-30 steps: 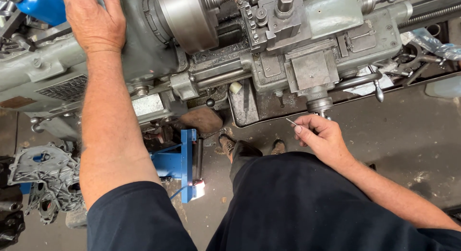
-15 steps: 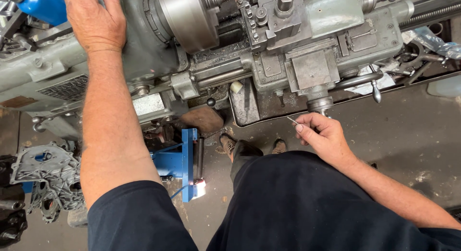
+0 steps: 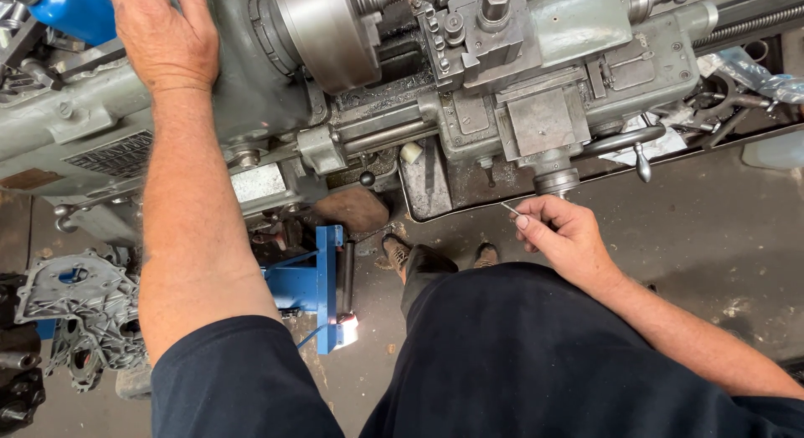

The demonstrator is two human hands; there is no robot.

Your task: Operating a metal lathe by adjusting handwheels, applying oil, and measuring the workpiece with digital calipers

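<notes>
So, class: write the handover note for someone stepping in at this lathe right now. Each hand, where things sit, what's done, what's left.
Left hand: flat on top of the lathe headstock, holding nothing.
Right hand: pinching a thin metal sliver just below the carriage handwheel.
Chuck shows no workpiece; tool post sits beside it.
Done: sliver is in hand.
Left: cannot tell from this view.

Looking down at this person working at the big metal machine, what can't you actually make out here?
- Thin sliver pinched in the right hand: too small to tell its kind.
- Left hand on the machine: fingertips cut off by the top edge.
- Floor beneath the person: hidden by the dark shirt.
- Blue object: cut off at the top corner.
</notes>
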